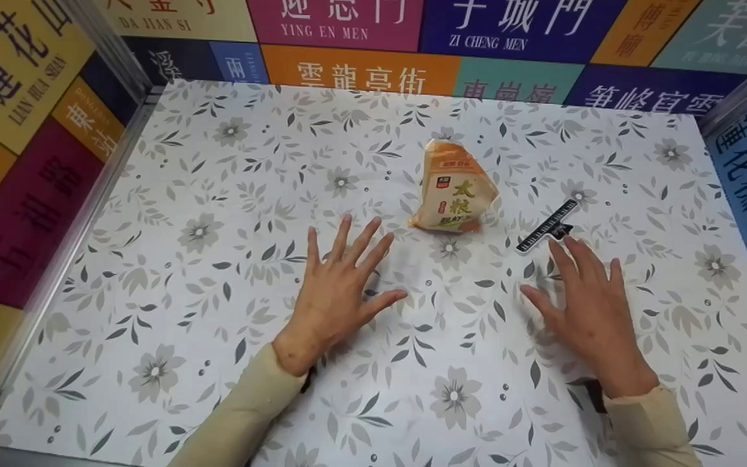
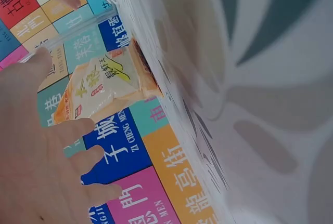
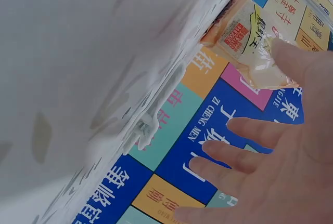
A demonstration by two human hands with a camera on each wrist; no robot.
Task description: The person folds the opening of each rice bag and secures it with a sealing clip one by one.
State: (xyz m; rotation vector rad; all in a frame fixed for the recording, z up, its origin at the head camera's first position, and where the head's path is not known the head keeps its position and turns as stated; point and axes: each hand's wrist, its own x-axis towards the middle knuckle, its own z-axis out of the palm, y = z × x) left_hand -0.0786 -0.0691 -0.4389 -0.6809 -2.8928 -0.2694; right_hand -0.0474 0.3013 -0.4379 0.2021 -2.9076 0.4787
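A cream and orange plastic food bag with green lettering stands folded to a wedge near the table's middle. To its right lies a long black clip with white markings along its bar; its pale side shows in the right wrist view. My left hand is spread, fingers straight, left of the bag and nearer me, holding nothing. Fingers apart, my right hand is just on the near side of the clip, its fingertips close to the clip's handle. Whether they touch it I cannot tell.
A white tabletop with grey flowers and leaves spreads under both hands. Colourful panels with large characters rise behind its far edge and along both sides. A clear strip runs along the left edge.
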